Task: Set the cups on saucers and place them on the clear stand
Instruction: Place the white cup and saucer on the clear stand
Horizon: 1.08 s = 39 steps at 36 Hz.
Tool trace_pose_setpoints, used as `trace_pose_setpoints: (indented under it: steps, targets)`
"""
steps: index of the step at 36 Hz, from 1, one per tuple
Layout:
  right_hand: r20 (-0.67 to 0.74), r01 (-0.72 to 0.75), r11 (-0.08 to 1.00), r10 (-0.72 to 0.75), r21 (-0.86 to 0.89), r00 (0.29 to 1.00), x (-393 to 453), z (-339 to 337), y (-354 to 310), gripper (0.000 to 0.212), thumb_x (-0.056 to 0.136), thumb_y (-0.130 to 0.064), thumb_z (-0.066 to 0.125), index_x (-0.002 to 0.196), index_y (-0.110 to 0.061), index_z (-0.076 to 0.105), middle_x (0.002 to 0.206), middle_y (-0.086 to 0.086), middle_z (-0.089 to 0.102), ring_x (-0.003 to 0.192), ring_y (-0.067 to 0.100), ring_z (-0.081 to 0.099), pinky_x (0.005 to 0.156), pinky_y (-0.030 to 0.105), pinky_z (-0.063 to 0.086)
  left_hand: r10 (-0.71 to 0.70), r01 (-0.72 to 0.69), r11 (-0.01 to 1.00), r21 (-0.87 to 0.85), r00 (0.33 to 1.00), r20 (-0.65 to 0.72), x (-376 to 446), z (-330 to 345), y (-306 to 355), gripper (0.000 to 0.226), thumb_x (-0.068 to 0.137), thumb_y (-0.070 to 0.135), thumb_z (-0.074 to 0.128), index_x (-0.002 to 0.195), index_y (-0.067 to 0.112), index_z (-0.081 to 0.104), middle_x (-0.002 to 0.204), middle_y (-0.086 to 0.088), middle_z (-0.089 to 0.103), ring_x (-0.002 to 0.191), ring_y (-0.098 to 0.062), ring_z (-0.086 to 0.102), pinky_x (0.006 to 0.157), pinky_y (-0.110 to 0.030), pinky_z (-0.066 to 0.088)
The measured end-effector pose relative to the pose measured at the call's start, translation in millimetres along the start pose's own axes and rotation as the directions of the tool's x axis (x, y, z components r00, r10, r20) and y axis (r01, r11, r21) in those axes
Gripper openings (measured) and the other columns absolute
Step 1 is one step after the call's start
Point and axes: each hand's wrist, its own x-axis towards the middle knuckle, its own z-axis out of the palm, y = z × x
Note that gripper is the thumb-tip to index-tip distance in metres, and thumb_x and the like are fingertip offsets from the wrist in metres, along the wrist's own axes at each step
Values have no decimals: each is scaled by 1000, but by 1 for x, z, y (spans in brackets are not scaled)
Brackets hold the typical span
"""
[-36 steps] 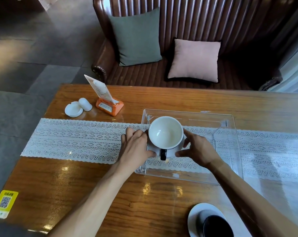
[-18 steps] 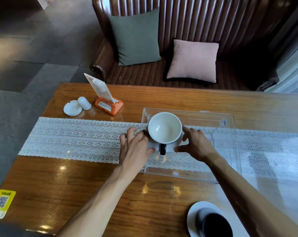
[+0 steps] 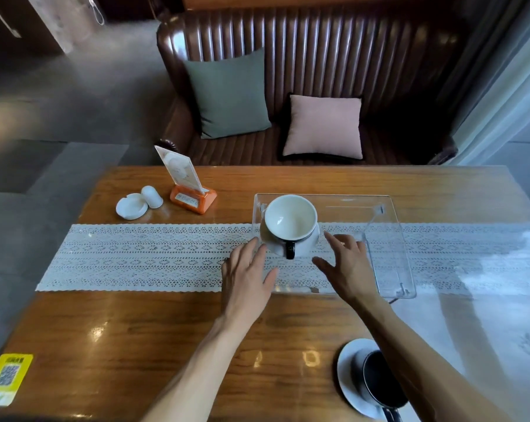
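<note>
Behind the table stood a dark brown ribbed leather sofa (image 3: 303, 71), which carried a square grey-green cushion (image 3: 228, 94) and, to its right, a square pale pink cushion (image 3: 324, 127). Nearer the camera lay the glossy rectangular wooden table (image 3: 135, 330), crossed from left to right by a white lace table runner (image 3: 135, 257). On the runner, right of centre, stood the clear rectangular acrylic stand (image 3: 391, 239). Its top bore, at the far left corner, a white saucer (image 3: 306, 249) with a round cup, white inside and black-handled (image 3: 290, 222), seated upright on it, the handle turned toward the viewer.

Both bare forearms reached in from the lower edge. The left hand (image 3: 247, 278) was held just left of the saucer, fingers spread and holding nothing; whether its fingertips touched the saucer rim could not be told. The right hand (image 3: 349, 268) was held over the stand's top, near the saucer on its right and apart from it, fingers likewise splayed and empty.

At the near right edge of the table a second white saucer (image 3: 347, 376) held a black cup (image 3: 379, 380), partly hidden by the right forearm. Toward the far left stood an orange-based card holder with an upright printed card (image 3: 187, 184), a small white ashtray (image 3: 131, 206) and, touching it, a small white rounded shaker (image 3: 152, 196). A yellow square sticker with a code (image 3: 8, 376) marked the near left corner.
</note>
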Motion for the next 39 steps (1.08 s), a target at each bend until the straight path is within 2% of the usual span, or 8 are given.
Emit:
trace_pose_setpoints:
  steps: [5,7,9,12,19,25,33,39]
  targets:
    - [-142,44,993,-29,110,989,-58,0,6,42,90,-36,67,129,-21,63,121,4,64,112,31,54,90,43,49,64,-92,980,-179,986,-155,-42,-1,-6,39,88,27,68,123,13,64,128,-3,59,120,-22,49,102,-41,42]
    - [-191,50,993,-29,108,981,-84,0,10,36,91,-36,66,124,-24,66,116,-1,66,108,25,56,90,39,49,95,-144,960,-241,974,-205,-61,1,-8,34,86,22,71,118,13,67,120,-1,61,115,-16,51,100,-34,42]
    - [-223,43,993,-17,113,975,-110,0,17,31,91,-33,66,121,-24,67,113,-3,67,108,18,54,91,27,43,107,-161,942,-295,976,-191,-80,2,-9,33,85,21,72,117,15,67,116,3,62,112,-10,51,100,-26,39]
    - [-271,-24,990,62,142,961,-148,-2,30,26,89,-25,69,115,-25,70,110,-3,68,105,10,50,83,14,33,85,-105,923,-369,994,-68,-107,7,-10,31,86,24,71,117,20,68,116,9,61,107,-10,57,95,-28,45]
    - [-248,-270,932,328,241,912,-222,-8,79,26,93,-21,62,117,-28,68,110,-5,68,106,21,57,83,41,50,105,-17,885,-465,981,163,-153,36,-16,30,86,24,70,115,29,66,108,21,63,102,0,60,91,-25,48]
    - [-164,-448,834,515,321,841,-262,1,123,29,94,-12,58,120,-22,67,110,7,70,98,24,65,83,40,50,106,30,887,-460,958,268,-173,63,-11,33,83,33,68,115,37,64,100,25,62,95,5,59,83,-11,44]
    - [129,-551,784,538,286,833,-276,16,165,39,93,-18,59,131,-28,57,116,4,65,97,22,63,85,40,52,33,171,909,-380,880,475,-183,95,14,43,82,36,70,123,41,58,105,24,57,98,11,51,81,-2,36]
    - [261,-475,856,420,205,869,-253,19,183,49,92,-26,59,139,-31,48,123,-3,59,96,17,62,85,39,53,-34,248,915,-318,834,551,-181,118,36,56,82,39,69,135,38,51,108,20,54,105,-2,52,95,-25,44]
